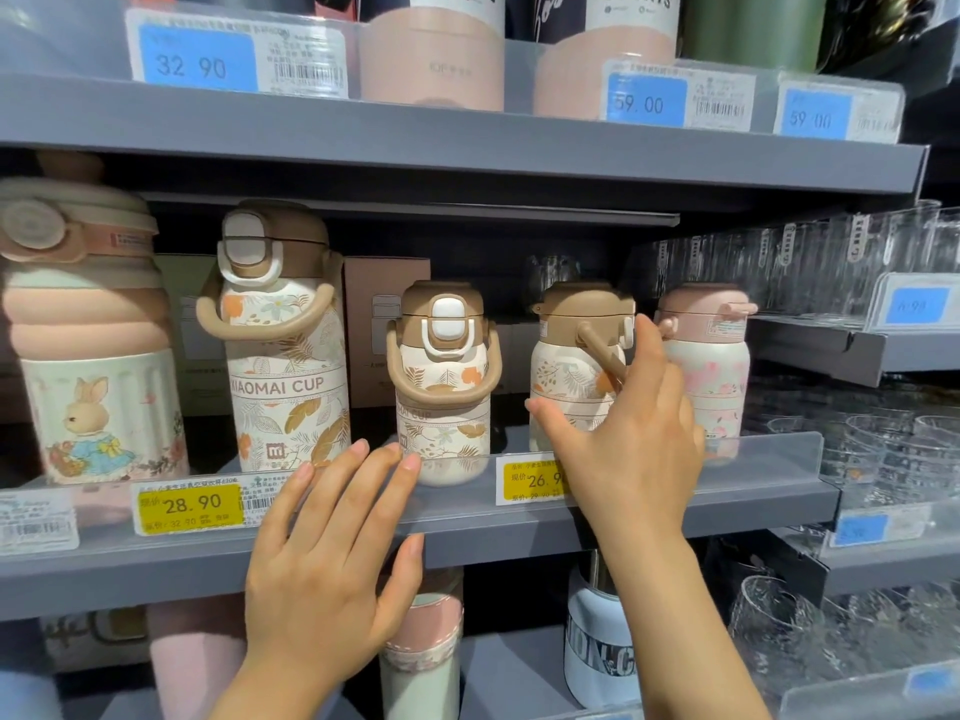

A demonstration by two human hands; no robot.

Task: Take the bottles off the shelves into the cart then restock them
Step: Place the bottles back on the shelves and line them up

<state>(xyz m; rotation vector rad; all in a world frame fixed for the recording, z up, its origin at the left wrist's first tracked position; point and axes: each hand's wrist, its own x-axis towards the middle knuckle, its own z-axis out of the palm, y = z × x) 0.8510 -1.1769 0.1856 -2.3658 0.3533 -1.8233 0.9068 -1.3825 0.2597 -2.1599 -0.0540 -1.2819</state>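
At centre right of the frame, the right hand spreads its fingers apart around the small leaf-print bottle on the middle shelf, not clamped. The left hand rests flat, fingers straight, on the shelf edge. A careless sweep could topple the pink bottle just beside.

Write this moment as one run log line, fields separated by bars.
left hand open at shelf edge | right hand reaching leaf-print bottle | not gripped

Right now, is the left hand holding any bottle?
No, the left hand lies open with straight fingers against the shelf edge, below the small leaf-print bottle.
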